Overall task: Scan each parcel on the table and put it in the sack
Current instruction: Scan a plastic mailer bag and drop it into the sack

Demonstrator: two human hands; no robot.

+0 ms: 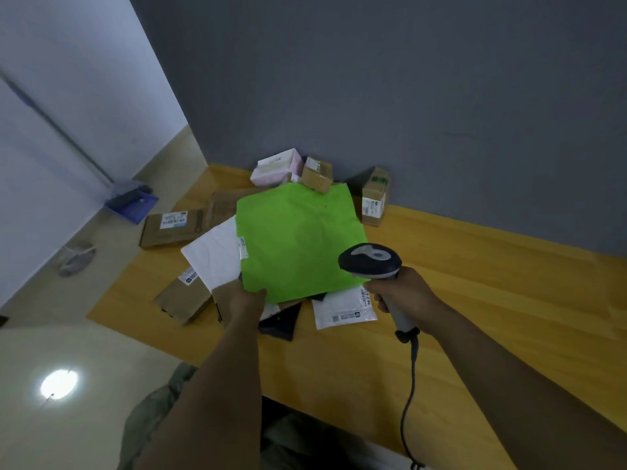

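My left hand (244, 300) pinches the near corner of a bright green flat mailer (298, 239) and holds it tilted up above the pile of parcels. Its white label shows only as a thin strip on the left edge. My right hand (403, 290) grips the handle of a grey and black barcode scanner (371, 261), whose head sits just right of the green mailer. Under the mailer lie a white mailer (213, 252), a white labelled pouch (342, 310) and a dark pouch (281, 320). I see no sack.
Several cardboard boxes lie on the yellow wooden table (475, 283): a flat one (169, 227) at the left, a small one (317, 173) and an upright one (373, 198) by the grey wall, plus a pink-white box (276, 166). A blue bin (132, 201) stands on the floor at left.
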